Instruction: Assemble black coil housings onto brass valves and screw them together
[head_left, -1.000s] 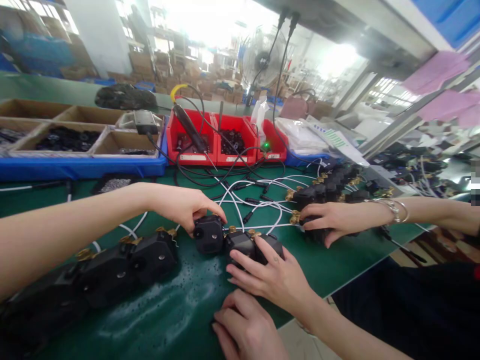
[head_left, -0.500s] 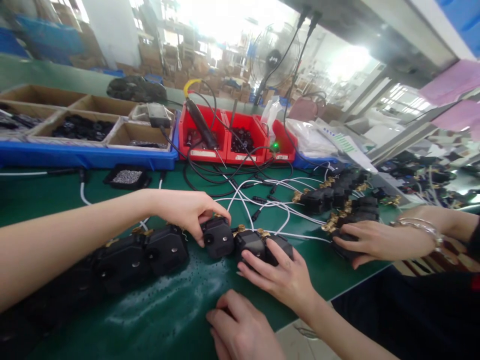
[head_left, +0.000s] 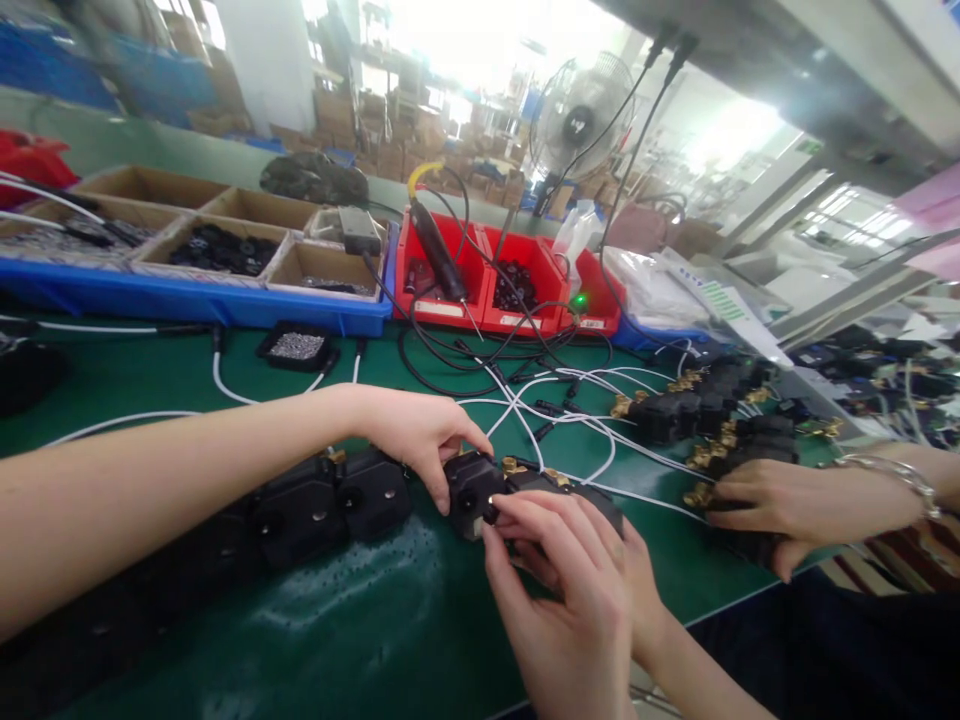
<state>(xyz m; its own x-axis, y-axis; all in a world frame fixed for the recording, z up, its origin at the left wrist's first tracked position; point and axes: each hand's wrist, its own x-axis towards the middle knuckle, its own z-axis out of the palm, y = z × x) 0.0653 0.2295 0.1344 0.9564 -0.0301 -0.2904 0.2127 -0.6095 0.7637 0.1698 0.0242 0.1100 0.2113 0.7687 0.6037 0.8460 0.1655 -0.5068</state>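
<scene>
Between the left hand (head_left: pixel 416 425) and the right hand (head_left: pixel 566 570), a black unit (head_left: pixel 466 475) stands on the green surface (head_left: pixel 360 620), and now both hands are at it. The left hand grasps it from above and behind, thumb down its near left side, much the same hold as half a second ago. What has changed is the right hand: it was lying loosely curled on the surface, nearer the wearer, and has come up and forward to the unit's face. Its thumb and forefinger pinch a small black piece (head_left: pixel 491 512), just at the front of the unit; whether the piece touches the face I cannot tell. The silver screw that showed there earlier is now hidden, apparently behind those fingertips. So the work seems to have passed from simply holding the unit to one hand steadying it while the other handles the small part.

Just beyond the right hand, a co-worker's nearer hand (head_left: pixel 643 585) is mostly covered; I cannot tell what it grips. Well to the right, a co-worker's braceleted hand (head_left: pixel 780 505) has also stayed low among other units. Just left of the left hand, a neighbouring unit (head_left: pixel 375 495) stands in its row, its own screw in plain sight.
</scene>
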